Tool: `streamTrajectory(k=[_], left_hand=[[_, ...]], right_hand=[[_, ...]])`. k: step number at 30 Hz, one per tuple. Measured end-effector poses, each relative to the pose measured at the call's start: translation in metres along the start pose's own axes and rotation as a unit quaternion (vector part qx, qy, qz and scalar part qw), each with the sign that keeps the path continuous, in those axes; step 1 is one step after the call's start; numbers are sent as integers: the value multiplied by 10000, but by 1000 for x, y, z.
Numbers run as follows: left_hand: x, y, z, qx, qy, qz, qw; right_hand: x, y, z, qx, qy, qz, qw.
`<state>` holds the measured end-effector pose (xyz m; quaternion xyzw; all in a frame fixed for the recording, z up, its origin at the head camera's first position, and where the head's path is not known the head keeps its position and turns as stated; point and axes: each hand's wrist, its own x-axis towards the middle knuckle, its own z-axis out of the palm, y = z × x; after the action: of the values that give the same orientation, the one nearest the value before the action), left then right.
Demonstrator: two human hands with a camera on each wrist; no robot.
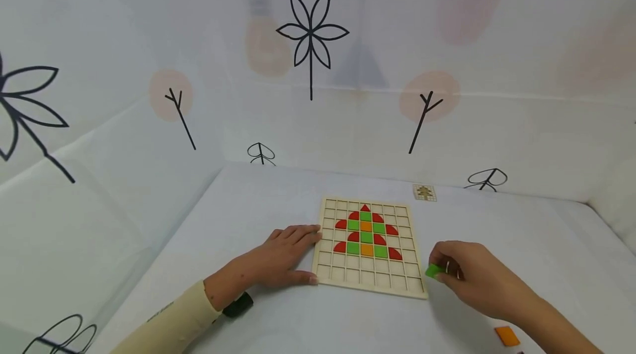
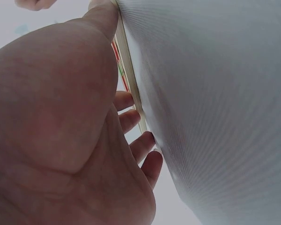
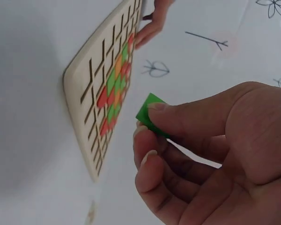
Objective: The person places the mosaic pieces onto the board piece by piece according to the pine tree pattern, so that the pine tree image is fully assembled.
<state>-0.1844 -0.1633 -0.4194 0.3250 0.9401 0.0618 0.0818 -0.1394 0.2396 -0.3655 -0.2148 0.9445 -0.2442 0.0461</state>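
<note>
A pale wooden grid board [image 1: 348, 274] lies on the white table, its cells partly filled with red, green and orange tiles that form a tree shape. My left hand [image 1: 280, 254] rests along the board's left edge, fingertips and thumb touching it with the fingers stretched out. Just off the board's right edge, my right hand [image 1: 479, 276] pinches a green square tile [image 3: 152, 115] between thumb and fingers. In the right wrist view the tile is tilted, with one corner pointing up. The bottom rows of the grid hold no tiles.
Near the right forearm lies an orange square tile [image 1: 507, 336], with a sliver of another thing below it. A small card with a tree picture [image 1: 424, 193] lies behind the board to the right. White cloth walls with drawn plants [image 1: 311, 33] stand around the table.
</note>
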Motion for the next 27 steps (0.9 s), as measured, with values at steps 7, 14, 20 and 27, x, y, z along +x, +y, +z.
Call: streamTrajectory(k=[7, 14, 20, 27], left_hand=[[3, 2, -2, -10, 1, 15, 10000], [2, 2, -2, -25, 16, 21, 10000], [2, 1, -2, -60, 11, 5, 10000], [0, 1, -2, -79, 5, -11, 10000]], right_hand=[[19, -21, 11, 163, 110, -398, 9990], [36, -42, 23, 276, 364, -428, 9980], [53, -51, 37, 652, 494, -349, 9960], [68, -47, 56, 977, 536, -255, 9934]])
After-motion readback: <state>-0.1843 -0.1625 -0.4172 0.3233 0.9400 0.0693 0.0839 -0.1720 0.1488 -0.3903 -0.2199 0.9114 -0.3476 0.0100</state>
